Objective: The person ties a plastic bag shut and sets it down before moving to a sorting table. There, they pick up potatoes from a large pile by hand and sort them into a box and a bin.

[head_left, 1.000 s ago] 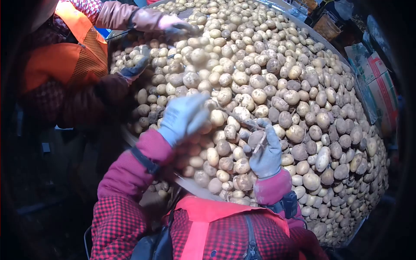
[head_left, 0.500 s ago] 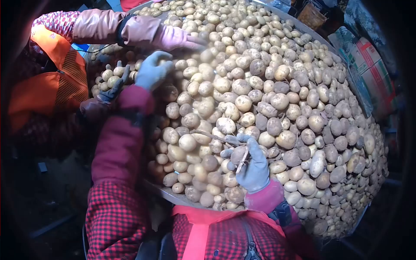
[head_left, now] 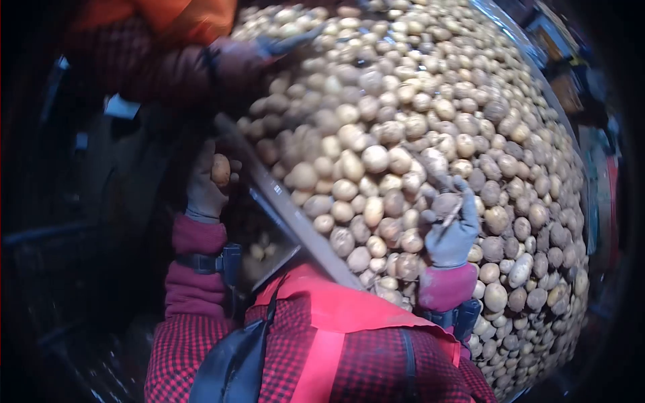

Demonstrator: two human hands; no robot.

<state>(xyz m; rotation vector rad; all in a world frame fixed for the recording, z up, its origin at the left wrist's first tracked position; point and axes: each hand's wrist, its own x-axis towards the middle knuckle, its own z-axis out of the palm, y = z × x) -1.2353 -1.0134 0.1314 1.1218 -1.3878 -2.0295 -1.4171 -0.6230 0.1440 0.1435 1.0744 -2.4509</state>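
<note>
Clock read from mid-view, 12 at top; we list:

Item 1, L hand [head_left: 203, 191], gloved, approx. 9 o'clock; fingers closed round one loose potato [head_left: 220, 170], held outside the metal rim [head_left: 295, 201]; grip firm, as far as we can tell.

Item 2, R hand [head_left: 451, 242], gloved, approx. 4 o'clock, over the potato heap [head_left: 521, 269]; fingers curled on a dark lump [head_left: 445, 205] w/ a thin stick [head_left: 455, 216] across it; lump may be soil or a dirty potato, we can't tell.

Item 3, the heap itself; fills 12 to 5 o'clock, inside the rim; mixed sizes, some pale, some soil-coated; upper L part blurred.

Item 4, a few pale potatoes [head_left: 261, 252], approx. 8 o'clock, low in the dark beyond the rim; container unclear.

Item 5, co-worker's gloved hand [head_left: 289, 43], approx. 11 o'clock, blurred, at heap's edge; orange vest [head_left: 175, 17] behind; its hold, if any, we can't tell.

Changes: half a sec. ago our L hand is over the heap nr. the co-worker; now it's across the rim w/ potato; R hand keeps its lump; view swings too; for the work, we judge, one potato is parted from the heap, not yet released.
</note>
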